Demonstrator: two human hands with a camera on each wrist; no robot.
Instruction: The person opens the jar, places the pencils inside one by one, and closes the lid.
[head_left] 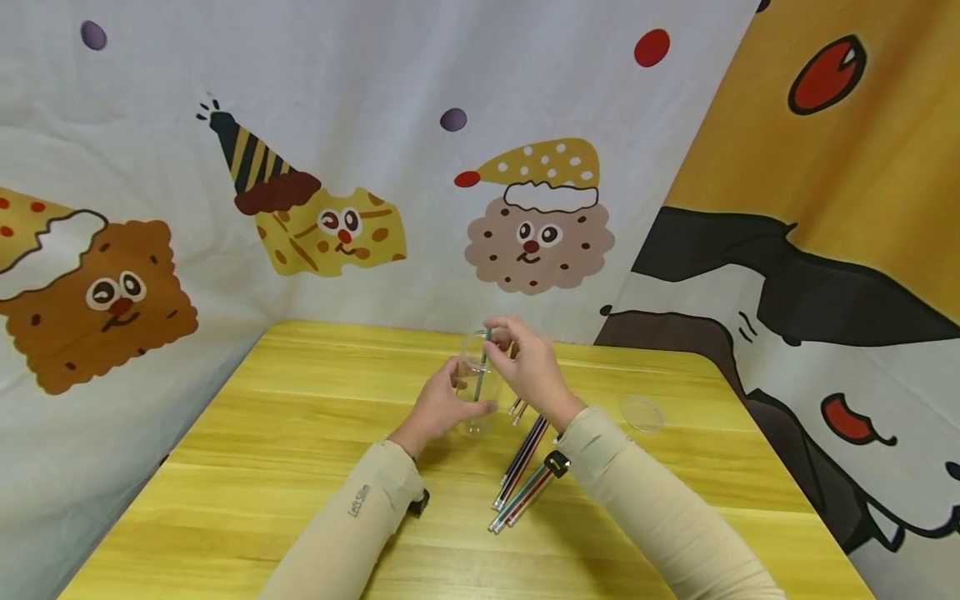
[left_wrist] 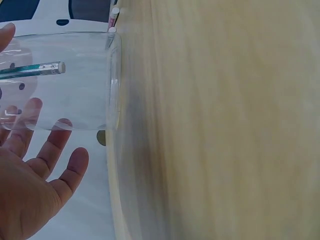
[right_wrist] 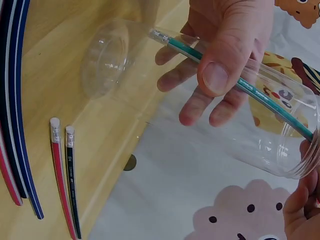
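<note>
Tabletop (head_left: 450, 542); green pencil (right_wrist: 272, 107) lettering, right-wrist only

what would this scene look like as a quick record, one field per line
left hand: left hand grips the clear jar, thumb and fingers on opposite sides
right hand: right hand pinches the green pencil near the jar's mouth
pencil position: inside the jar, eraser end toward the base
on the table: loose pencils, most near the right wrist; clear round disc to their right
backdrop: hanging cloth with cartoon faces
</note>
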